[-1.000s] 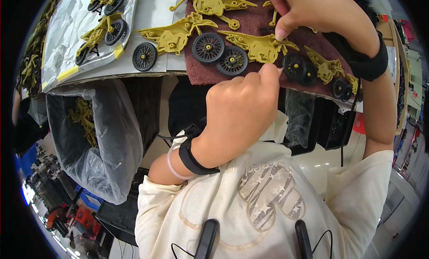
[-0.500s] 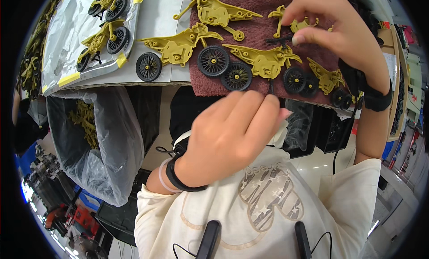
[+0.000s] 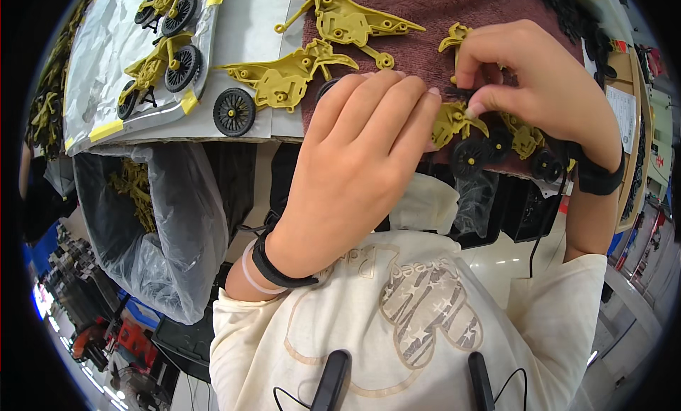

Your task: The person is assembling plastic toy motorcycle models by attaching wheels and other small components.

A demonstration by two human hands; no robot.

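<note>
My left hand (image 3: 362, 145) lies over the table's front edge, its fingers pressed together and bent over a yellow toy motorcycle body half (image 3: 448, 123). It hides most of that half and the wheels by it. My right hand (image 3: 525, 84) is just to the right, thumb and forefinger pinching a small black handlebar-like part (image 3: 457, 93) above the front of the same half. To the left of my left hand lies another yellow body half (image 3: 280, 81) with a spoked black wheel (image 3: 234, 112). A larger yellow half (image 3: 347, 20) lies farther back.
Assembled yellow toy motorcycles (image 3: 145, 74) stand on a foil-covered board (image 3: 92, 91) at left. A brown-red towel (image 3: 454, 3) covers the table's middle. Below the front edge hangs a plastic-lined bin (image 3: 184, 226) with yellow parts. More wheels (image 3: 468, 157) and a yellow half (image 3: 523, 138) lie at right.
My left hand has moved up and now covers the middle toy half. My right hand has come down and closer to it. The half has shifted and turned slightly.
</note>
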